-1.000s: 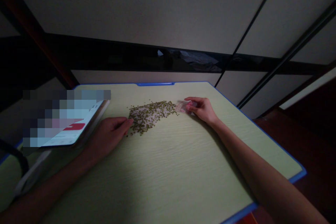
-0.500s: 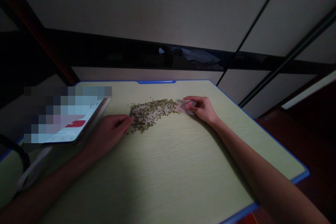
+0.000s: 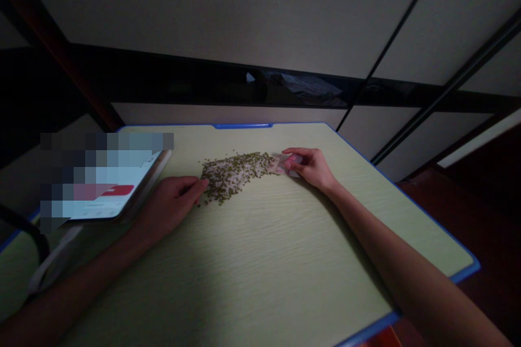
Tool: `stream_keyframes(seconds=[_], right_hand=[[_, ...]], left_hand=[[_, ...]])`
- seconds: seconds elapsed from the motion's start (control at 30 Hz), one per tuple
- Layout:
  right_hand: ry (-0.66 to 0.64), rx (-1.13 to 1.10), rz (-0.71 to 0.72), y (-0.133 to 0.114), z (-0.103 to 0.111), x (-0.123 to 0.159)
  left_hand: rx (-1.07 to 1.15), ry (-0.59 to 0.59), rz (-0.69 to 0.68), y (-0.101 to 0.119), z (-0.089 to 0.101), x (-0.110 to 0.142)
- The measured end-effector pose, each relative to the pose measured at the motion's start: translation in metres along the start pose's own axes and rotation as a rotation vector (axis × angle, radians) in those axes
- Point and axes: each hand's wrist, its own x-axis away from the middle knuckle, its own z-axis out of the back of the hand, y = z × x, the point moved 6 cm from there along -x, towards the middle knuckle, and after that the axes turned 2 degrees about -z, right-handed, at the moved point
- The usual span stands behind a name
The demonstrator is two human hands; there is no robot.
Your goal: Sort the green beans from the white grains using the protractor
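Note:
A flat heap of small green beans [image 3: 240, 171], with pale pinkish-white showing among them, lies on the light wood-patterned tabletop [image 3: 277, 249]. At the heap's left edge, my left hand [image 3: 179, 199] is closed, thumb and fingers pressed together; what they hold, if anything, is hidden. My right hand [image 3: 315, 168] rests at the right end of the heap. Its thumb and fingers pinch a small clear plastic bag [image 3: 286, 164] with pink on it, whose left part reaches to the beans. A few beans are scattered loose around the edges.
A tablet-like device [image 3: 122, 203] with a lit, partly blurred screen stands tilted on the left, close to my left forearm. A dark cable [image 3: 35, 230] curves beside it. Blue edging [image 3: 466, 271] rims the table, and pale cabinet panels [image 3: 228, 16] rise behind.
Both hands stay in nearly the same places, with the right hand shifted very slightly. The heap of beans looks unchanged.

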Motion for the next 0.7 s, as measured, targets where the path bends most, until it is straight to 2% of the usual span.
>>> stream_keyframes(seconds=[0.47,0.7], right_hand=[[-0.057,-0.031,-0.033,0.0007,-0.0005,0.0036],[-0.033,-0.020,-0.024,-0.0019,-0.0019,0.0041]], left_hand=[[0.007,0.005,-0.008,-0.0014,0.0002,-0.0001],[0.012,0.011,0.003,0.0002,0.0007,-0.0001]])
